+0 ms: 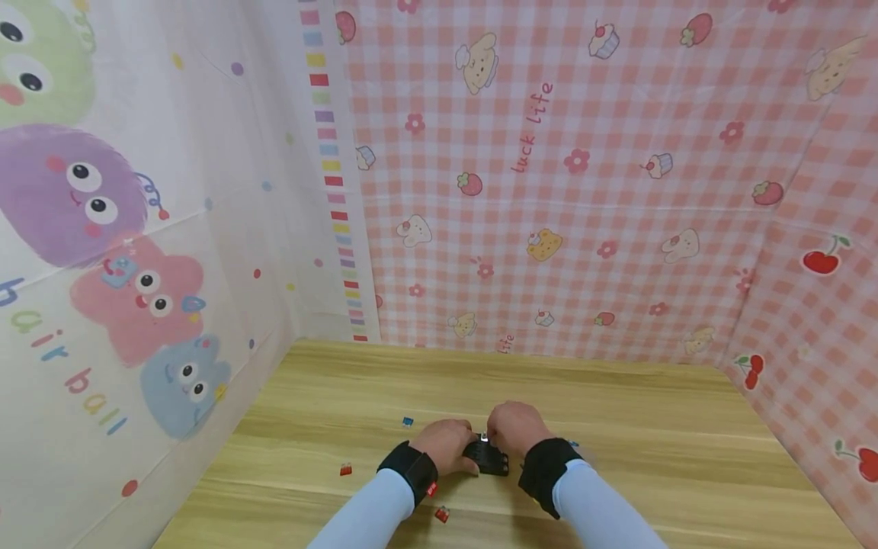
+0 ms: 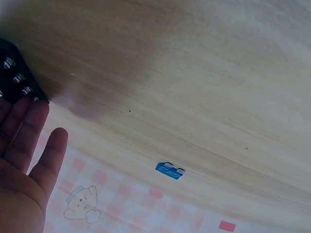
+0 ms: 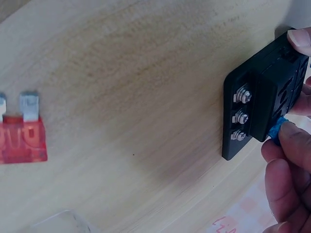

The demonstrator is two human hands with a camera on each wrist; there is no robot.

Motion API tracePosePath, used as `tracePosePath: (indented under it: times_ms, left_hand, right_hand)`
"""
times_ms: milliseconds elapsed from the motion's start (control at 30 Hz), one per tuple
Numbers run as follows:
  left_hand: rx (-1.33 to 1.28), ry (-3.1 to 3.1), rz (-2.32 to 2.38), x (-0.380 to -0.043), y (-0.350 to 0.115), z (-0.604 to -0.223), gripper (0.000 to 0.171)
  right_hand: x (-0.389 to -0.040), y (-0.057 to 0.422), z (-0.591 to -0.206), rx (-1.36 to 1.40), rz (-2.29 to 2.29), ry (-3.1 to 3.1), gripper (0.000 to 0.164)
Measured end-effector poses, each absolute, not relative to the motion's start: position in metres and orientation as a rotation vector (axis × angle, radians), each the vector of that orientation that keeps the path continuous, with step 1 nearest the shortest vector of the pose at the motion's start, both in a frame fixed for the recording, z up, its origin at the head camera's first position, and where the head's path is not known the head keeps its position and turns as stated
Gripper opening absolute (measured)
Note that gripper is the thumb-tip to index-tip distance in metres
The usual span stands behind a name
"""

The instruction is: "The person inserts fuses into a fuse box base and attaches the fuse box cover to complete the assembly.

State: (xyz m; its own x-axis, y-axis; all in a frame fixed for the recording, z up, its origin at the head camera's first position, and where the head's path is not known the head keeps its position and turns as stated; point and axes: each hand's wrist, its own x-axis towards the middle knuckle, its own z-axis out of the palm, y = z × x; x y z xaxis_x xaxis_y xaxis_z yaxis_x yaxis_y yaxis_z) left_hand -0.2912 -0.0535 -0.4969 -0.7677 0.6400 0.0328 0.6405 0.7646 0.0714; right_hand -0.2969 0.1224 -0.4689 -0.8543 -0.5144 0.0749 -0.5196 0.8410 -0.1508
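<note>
Our left hand (image 1: 444,445) grips the black fuse block (image 1: 490,460) between our hands; our right hand (image 1: 517,428) pinches a blue fuse (image 3: 276,131).

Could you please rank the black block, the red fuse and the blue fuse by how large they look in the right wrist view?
1. black block
2. red fuse, cut off by the left edge
3. blue fuse, partly hidden; judged by what shows
</note>
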Motion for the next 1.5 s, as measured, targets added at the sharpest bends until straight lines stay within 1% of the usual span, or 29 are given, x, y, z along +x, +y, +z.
tracePosePath:
  times_ms: [433,700,967,1233,1500]
  left_hand:
    - [-1.052,-2.980,-0.116,-0.290,-0.052,-0.495,0.039]
    - [-1.077,-2.965,-0.115,-0.290,-0.052,-0.497,0.040]
    - [-1.075,-2.960,-0.114,-0.291,-0.053,-0.496,0.041]
    - [-1.082,-2.961,-0.122,-0.293,-0.053,-0.494,0.041]
    - [-1.087,-2.973,-0.126,-0.292,-0.052,-0.492,0.039]
  right_hand:
    - [-0.294,0.120,-0.471,0.857,0.228,-2.961,0.017]
    - [-0.294,0.119,-0.473,0.931,0.163,-2.914,0.018]
    - [-0.296,0.123,-0.477,0.824,0.310,-2.993,0.015]
    - [-0.290,0.118,-0.468,0.887,0.247,-2.911,0.018]
    - [-0.291,0.119,-0.472,0.838,0.304,-2.958,0.015]
